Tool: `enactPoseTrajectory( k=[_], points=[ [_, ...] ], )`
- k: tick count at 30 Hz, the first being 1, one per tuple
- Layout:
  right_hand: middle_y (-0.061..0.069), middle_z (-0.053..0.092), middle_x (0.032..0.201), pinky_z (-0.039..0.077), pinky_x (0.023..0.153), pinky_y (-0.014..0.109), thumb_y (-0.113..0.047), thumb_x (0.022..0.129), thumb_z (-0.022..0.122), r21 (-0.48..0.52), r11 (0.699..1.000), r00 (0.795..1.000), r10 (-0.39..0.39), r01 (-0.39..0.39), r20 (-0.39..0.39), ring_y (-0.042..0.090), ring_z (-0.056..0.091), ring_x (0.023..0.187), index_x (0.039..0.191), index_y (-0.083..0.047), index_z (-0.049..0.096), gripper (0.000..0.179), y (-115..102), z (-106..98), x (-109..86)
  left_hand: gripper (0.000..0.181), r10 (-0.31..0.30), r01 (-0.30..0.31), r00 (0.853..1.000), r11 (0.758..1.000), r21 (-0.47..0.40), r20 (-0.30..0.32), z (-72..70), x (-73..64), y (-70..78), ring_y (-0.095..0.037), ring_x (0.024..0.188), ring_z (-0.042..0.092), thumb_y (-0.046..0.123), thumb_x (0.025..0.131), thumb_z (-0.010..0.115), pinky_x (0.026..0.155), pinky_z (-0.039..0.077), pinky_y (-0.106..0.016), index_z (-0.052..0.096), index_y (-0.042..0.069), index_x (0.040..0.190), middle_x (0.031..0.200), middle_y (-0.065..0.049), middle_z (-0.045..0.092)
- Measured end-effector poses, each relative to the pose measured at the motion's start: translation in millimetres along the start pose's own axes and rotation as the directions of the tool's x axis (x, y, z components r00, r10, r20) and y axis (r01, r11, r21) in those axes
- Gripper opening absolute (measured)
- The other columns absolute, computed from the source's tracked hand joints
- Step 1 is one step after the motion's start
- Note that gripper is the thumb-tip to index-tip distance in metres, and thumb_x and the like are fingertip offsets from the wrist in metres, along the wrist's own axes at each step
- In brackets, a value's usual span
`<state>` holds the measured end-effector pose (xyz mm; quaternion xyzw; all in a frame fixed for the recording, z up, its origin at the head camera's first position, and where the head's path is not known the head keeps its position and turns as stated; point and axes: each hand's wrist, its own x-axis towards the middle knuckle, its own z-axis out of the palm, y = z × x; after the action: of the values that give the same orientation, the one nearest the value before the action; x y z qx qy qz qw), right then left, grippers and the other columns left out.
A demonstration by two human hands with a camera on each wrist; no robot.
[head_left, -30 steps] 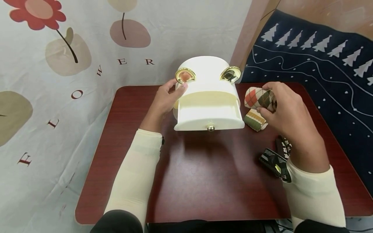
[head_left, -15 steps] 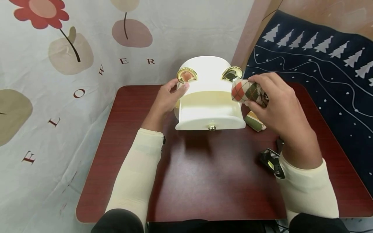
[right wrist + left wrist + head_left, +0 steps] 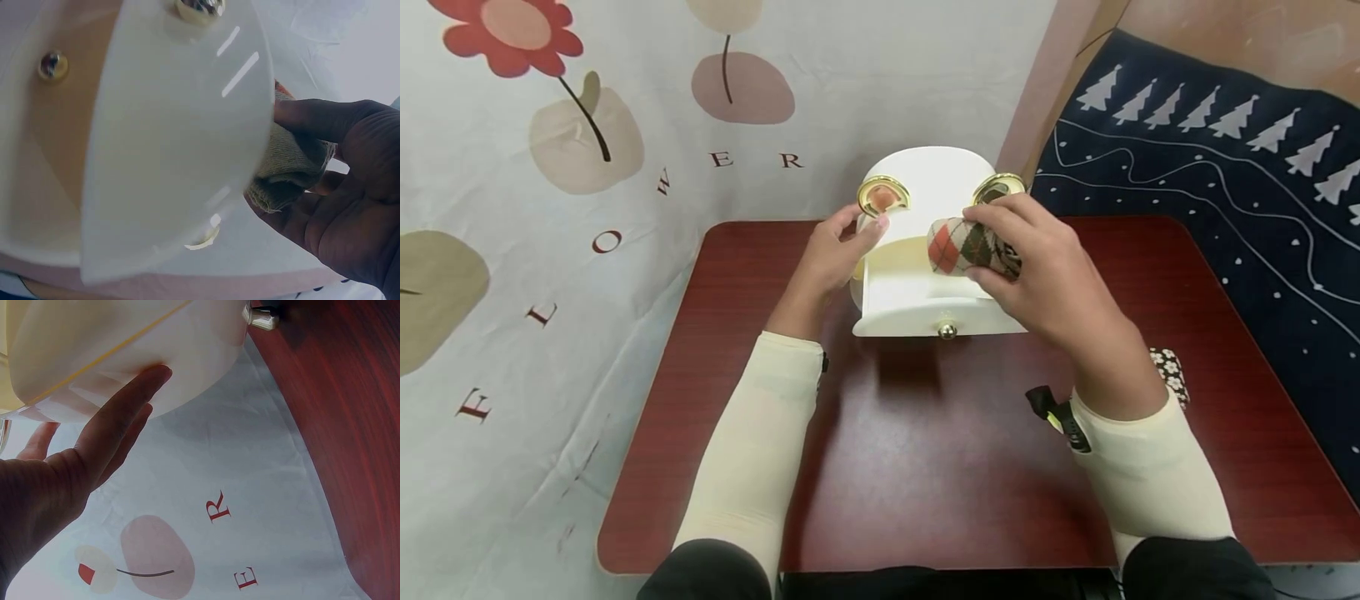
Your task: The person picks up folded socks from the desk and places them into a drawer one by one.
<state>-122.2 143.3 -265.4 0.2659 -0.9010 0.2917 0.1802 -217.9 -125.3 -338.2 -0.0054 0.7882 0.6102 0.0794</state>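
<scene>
flowered bundle (image 3: 1171, 373): toward the right edge of the bench (image 3: 880, 467), partly behind my forearm.
knob (image 3: 947, 332): faces me from the drawer's front; i'd keep my wrist off it, lest the drawer slide in.
drawer (image 3: 898, 318): pulled out, its curved lip toward the bench's front edge.
right hand (image 3: 1051, 279): my thumb and fingers hold the argyle roll, thumb on the near side.
argyle roll (image 3: 964, 248): over the drawer's middle and right part; touching its floor or not, i cannot tell. best kept level, well inside the lip, and released softly so it won't unroll.
left hand (image 3: 837, 250): fingers fairly straight along the white box's flank, thumb on top; light, steady pressure should stop it turning.
white box (image 3: 928, 183): near the middle of the bench's back edge.
since the earlier frame: the argyle roll has come left from the drawer's right corner; the green-striped roll is now out of sight, probably behind my right hand; my left hand stays put.
</scene>
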Motion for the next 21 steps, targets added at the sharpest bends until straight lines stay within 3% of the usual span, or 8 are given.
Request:
enactPoseTrajectory(
  k=[10, 17, 21],
  points=[
    [0.015, 0.07, 0.134, 0.054, 0.099, 0.047, -0.002, 0.09, 0.088, 0.077, 0.997, 0.999, 0.002, -0.005, 0.048, 0.032, 0.066, 0.119, 0.144, -0.006, 0.068, 0.057, -3.4, 18.6, 12.8, 0.061, 0.001, -0.001, 1.0, 1.0, -0.004, 0.001, 0.7, -0.9, 1.6, -0.023, 0.115, 0.068, 0.046, 0.105, 0.072, 0.094, 0.059, -0.036, 0.057, 0.02, 0.159, 0.149, -0.016, 0.063],
    [0.016, 0.069, 0.139, 0.052, 0.112, 0.048, -0.007, 0.09, 0.09, 0.108, 0.987, 0.99, 0.109, -0.119, 0.094, 0.031, 0.064, 0.13, 0.14, -0.003, 0.061, 0.058, -4.3, 29.7, 18.8, 0.059, 0.01, -0.01, 1.0, 1.0, 0.01, 0.007, 0.5, -0.5, 0.8, -0.026, 0.117, 0.071, 0.045, 0.106, 0.07, 0.092, 0.061, -0.038, 0.057, 0.021, 0.159, 0.148, -0.016, 0.065],
    [0.016, 0.069, 0.137, 0.053, 0.112, 0.049, -0.009, 0.089, 0.091, 0.127, 0.976, 0.981, 0.164, -0.177, 0.107, 0.031, 0.065, 0.128, 0.137, -0.004, 0.059, 0.058, -6.1, 35.3, 21.3, 0.059, 0.024, -0.024, 1.0, 0.999, 0.03, 0.009, -0.3, -0.9, 1.1, -0.026, 0.12, 0.07, 0.045, 0.107, 0.069, 0.096, 0.061, -0.04, 0.057, 0.02, 0.159, 0.148, -0.016, 0.065]
  ],
)
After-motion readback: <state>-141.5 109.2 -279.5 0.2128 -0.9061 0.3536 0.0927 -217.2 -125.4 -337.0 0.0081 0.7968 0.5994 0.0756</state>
